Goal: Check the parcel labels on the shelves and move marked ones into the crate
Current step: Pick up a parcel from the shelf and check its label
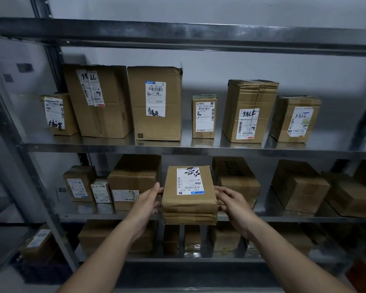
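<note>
Reaching forward on bare forearms, the left hand curls its fingers round the left side of a cardboard parcel, and the right hand grips the right side with bent fingers. The parcel is held between them, its near end across the middle shelf's front rail. Its white label faces up and reads, upside down, "530- D5 A32" under black marker scrawl. On the upper shelf, a tall box reads "530- D5 A33" above handwriting, and a small box reads "507 N705 A68". Bare steel shows between those two boxes, and on the middle shelf right of the right hand.
</note>
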`<control>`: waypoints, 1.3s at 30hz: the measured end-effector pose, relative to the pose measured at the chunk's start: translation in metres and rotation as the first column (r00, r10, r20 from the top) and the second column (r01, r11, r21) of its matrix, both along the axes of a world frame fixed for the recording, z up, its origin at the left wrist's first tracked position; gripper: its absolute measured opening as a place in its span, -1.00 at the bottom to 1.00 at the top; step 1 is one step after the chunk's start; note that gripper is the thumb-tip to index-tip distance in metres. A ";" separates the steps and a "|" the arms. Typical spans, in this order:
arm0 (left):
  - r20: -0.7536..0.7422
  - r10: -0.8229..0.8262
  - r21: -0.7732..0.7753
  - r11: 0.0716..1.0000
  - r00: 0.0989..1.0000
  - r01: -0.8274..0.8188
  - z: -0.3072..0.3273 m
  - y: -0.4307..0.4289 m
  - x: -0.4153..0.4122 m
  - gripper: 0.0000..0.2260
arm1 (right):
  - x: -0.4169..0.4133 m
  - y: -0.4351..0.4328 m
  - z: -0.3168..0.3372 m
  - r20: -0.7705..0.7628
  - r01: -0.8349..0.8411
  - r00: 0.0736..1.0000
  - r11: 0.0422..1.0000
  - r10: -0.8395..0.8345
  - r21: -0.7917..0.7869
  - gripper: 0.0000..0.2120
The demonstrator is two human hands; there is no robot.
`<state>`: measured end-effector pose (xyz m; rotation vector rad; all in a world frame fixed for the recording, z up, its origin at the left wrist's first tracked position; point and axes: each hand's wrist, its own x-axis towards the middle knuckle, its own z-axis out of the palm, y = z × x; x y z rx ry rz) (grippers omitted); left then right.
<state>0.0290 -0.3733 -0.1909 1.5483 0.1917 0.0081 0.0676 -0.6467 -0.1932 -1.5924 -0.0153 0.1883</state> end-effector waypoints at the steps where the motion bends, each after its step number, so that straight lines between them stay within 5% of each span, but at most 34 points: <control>1: -0.002 0.008 -0.014 1.000 1.000 -0.008 -0.001 -0.001 0.000 -0.58 | 0.001 0.000 -0.002 0.000 0.000 1.000 1.000 0.000 -0.005 -0.79; 10: -0.081 0.030 -0.144 0.989 0.996 -0.041 -0.012 -0.018 0.011 -0.64 | 0.011 -0.002 -0.022 -0.055 -0.029 0.998 0.999 0.028 -0.015 -0.67; 18: -0.155 0.087 -0.087 0.991 0.984 -0.101 -0.035 -0.049 0.042 -0.54 | 0.045 -0.011 -0.040 -0.056 -0.119 0.992 0.988 0.114 -0.103 -0.54; 22: -0.156 0.078 -0.091 0.991 0.985 -0.093 -0.044 -0.062 0.061 -0.66 | 0.064 -0.007 -0.058 -0.080 -0.146 0.987 0.984 0.138 -0.102 -0.51; 28: -0.266 0.089 0.012 0.996 0.960 -0.089 -0.088 -0.042 0.135 -0.80 | 0.126 0.023 -0.104 -0.117 -0.112 0.989 0.984 0.096 -0.135 -0.51; 39: -0.299 -0.010 0.069 0.997 0.954 0.032 -0.185 0.002 0.266 -0.68 | 0.239 0.085 -0.178 -0.200 -0.004 0.979 0.985 -0.032 -0.175 -0.45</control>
